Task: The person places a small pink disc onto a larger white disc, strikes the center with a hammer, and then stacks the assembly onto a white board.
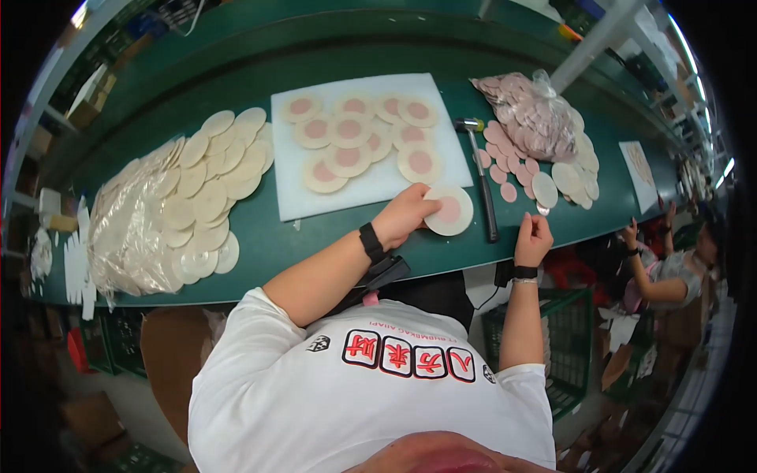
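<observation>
Cream-coloured and carrying a pink centre, a disc (449, 210) is pressed flat by the left hand (406, 217) at the near right corner of the white board (371, 183), half on the board and half on the green counter (315, 236). The left fingers are spread and laid down on the disc's left edge, not closed round it. The right hand (533, 239) is held right of the board, at the counter's near edge, its fingers curled loosely together; whether anything small is pinched in them cannot be told.

On the board, more pink-centred discs (355, 138) are laid overlapping. Just right of the board lies a hammer (479, 169), its handle touching or nearly touching the held disc. Further right of the board are loose pink rounds (505, 158) and a bag (532, 110) of them; left of the board, plain cream discs (209, 185) are heaped.

Because the disc straddles the board's edge, it is judged likely to tip or bend under uneven pressure, and the pink centre could be shifted off middle. A nudge of the hammer handle could push the disc askew, and the overlapping discs could be dragged by a sweeping wrist.
</observation>
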Tool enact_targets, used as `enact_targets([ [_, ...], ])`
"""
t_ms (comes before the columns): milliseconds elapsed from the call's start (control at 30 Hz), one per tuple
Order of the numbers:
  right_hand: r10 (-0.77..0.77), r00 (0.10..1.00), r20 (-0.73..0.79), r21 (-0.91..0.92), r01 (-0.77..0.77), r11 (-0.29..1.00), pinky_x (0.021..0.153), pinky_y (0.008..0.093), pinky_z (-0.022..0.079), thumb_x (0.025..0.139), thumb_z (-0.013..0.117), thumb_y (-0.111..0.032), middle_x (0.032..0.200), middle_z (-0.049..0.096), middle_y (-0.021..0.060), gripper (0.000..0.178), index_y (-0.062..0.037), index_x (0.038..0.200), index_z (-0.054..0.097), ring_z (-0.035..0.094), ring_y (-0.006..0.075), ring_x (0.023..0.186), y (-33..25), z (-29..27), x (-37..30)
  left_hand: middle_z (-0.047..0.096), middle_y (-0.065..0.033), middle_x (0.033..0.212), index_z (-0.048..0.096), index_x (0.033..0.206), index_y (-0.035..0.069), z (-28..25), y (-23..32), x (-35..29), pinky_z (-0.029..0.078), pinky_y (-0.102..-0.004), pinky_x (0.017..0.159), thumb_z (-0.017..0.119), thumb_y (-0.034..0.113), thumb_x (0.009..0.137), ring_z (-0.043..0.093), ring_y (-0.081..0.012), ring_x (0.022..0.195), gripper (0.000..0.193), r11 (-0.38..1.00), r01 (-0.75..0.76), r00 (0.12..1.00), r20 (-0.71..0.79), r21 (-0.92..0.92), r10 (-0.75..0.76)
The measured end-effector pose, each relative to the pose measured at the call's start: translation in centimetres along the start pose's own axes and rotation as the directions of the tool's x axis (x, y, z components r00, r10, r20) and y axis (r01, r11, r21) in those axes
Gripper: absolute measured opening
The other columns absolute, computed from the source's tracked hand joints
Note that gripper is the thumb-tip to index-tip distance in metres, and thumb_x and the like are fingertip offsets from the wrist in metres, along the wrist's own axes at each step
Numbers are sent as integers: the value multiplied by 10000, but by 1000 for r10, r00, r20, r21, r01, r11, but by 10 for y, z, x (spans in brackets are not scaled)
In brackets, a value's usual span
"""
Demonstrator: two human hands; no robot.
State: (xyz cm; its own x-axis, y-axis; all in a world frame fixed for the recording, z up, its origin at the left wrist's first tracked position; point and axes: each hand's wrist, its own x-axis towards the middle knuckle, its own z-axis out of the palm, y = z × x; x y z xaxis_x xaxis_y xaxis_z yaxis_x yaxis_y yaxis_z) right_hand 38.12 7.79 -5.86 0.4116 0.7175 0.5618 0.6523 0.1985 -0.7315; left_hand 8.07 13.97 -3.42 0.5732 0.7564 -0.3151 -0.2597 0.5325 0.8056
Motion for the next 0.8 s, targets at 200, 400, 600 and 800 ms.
enact_targets([
  [200,36,999,-7,8,-36,999,548,255,399,955,674,-107,649,514,-4,215,8,799,582,457,69,600,9,-3,-3,632,-97,1252,504,1320,-8,8,19,-8,561,-347,932,596,110,1008,662,-184,1093,346,984,-164,986,4,-64,164],
  [400,33,999,16,-33,-32,999,555,225,364,990,650,-116,693,502,-43,212,-4,824,577,442,38,639,10,-3,-1,639,-137,1282,500,1351,-43,-29,57,-5,488,-343,1029,527,57,1016,616,-215,1194,351,781,-559,822,-311,-277,478],
  [600,37,999,4,-18,-37,999,553,233,362,997,643,-127,698,499,-43,227,-4,821,568,433,46,632,5,-1,1,478,-198,1468,482,1380,-66,-31,45,2,351,-392,1148,541,58,979,460,-297,1374,424,759,-651,638,-525,22,563],
  [800,-9,1000,30,-48,10,999,565,253,385,998,644,-138,693,506,-29,228,-5,827,574,441,70,634,2,0,-6,406,-197,1527,525,1339,3,-11,20,-11,385,-396,1102,615,91,935,445,-310,1377,423,685,-598,571,-379,415,728],
])
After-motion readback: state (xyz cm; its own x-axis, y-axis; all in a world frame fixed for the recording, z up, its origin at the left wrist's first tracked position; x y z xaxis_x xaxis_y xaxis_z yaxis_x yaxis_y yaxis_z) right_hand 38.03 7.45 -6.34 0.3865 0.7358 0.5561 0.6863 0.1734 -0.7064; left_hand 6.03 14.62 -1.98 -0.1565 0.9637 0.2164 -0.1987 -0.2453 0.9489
